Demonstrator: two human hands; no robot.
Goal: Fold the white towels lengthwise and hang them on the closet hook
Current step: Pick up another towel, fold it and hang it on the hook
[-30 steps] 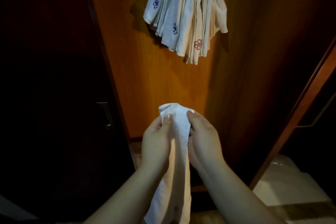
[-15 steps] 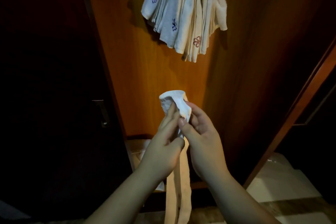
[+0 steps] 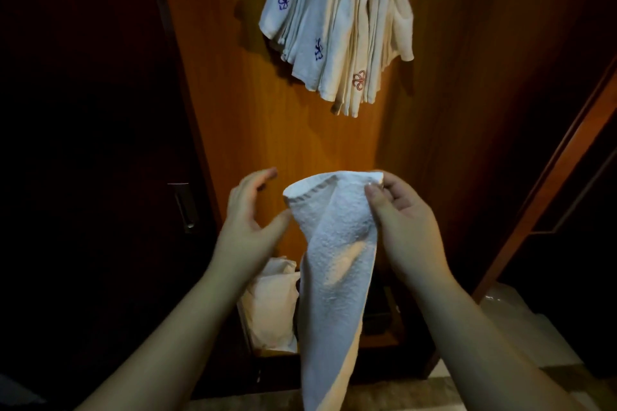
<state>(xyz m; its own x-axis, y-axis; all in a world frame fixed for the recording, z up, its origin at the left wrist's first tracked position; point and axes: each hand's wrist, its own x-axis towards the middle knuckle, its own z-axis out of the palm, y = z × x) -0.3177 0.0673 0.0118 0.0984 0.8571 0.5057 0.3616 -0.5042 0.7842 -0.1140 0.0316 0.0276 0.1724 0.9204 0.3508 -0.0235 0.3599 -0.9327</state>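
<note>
A white terry towel (image 3: pixel 337 264) hangs lengthwise in front of me, its top edge spread open. My right hand (image 3: pixel 400 213) pinches the towel's top right corner between thumb and fingers. My left hand (image 3: pixel 250 210) is beside the towel's left edge with fingers spread and relaxed, its thumb close to or just touching the cloth. Above, a bunch of several folded white towels (image 3: pixel 337 20) with blue and red embroidered marks hangs against the wooden closet panel (image 3: pixel 233 130). The hook itself is hidden above the frame.
A pale bundle of more cloth (image 3: pixel 270 304) lies at the closet bottom behind the towel. A dark door with a metal handle (image 3: pixel 183 207) is at the left. A wooden closet door edge (image 3: pixel 551 177) slants at the right, with a white bag (image 3: pixel 514 327) below it.
The towel's top was bunched between both hands; now my left hand has let go and moved left, and my right hand has pulled the top edge open to the right.
</note>
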